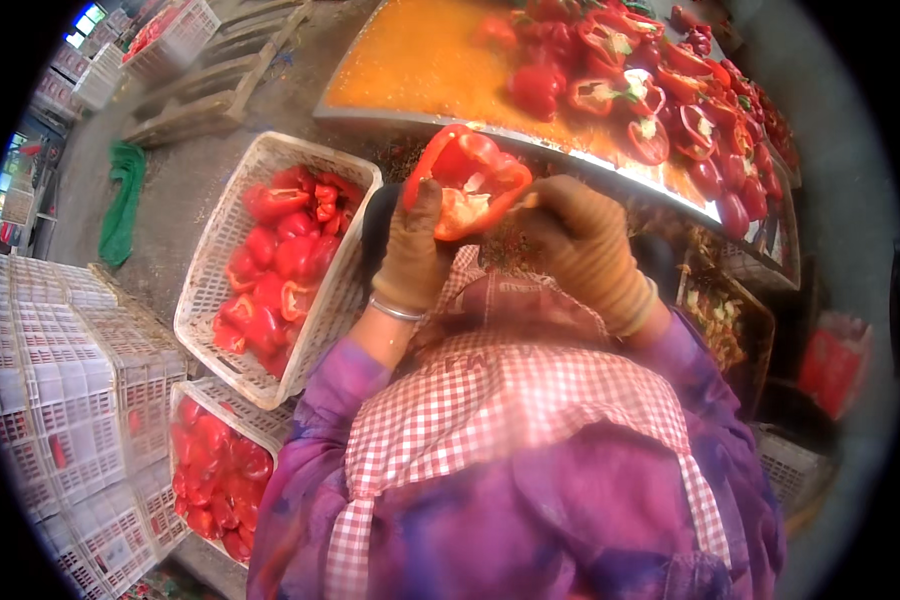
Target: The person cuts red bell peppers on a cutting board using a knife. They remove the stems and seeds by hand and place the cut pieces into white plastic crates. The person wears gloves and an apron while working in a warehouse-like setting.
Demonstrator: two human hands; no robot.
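Note:
My left hand [416,251], in a stained knit glove, holds a cut-open red bell pepper [495,166] with its thumb on the near rim. The pepper's hollow inside faces up, with pale membrane showing. My right hand [581,244], gloved too, is closed at the pepper's right side; a small pale tip shows at its fingers, but what it belongs to is hidden. Beyond both hands stands a metal-edged table [420,56] with an orange wet surface. Halved red peppers [649,139] are heaped on its right part.
A white plastic crate [225,225] of red pepper pieces stands left of my hands, another crate [259,412] of peppers nearer me. Stacked crates [67,382] rise at far left. A wooden pallet [217,97] and green netting [120,202] lie on the floor. A bin [761,330] with scraps is at right.

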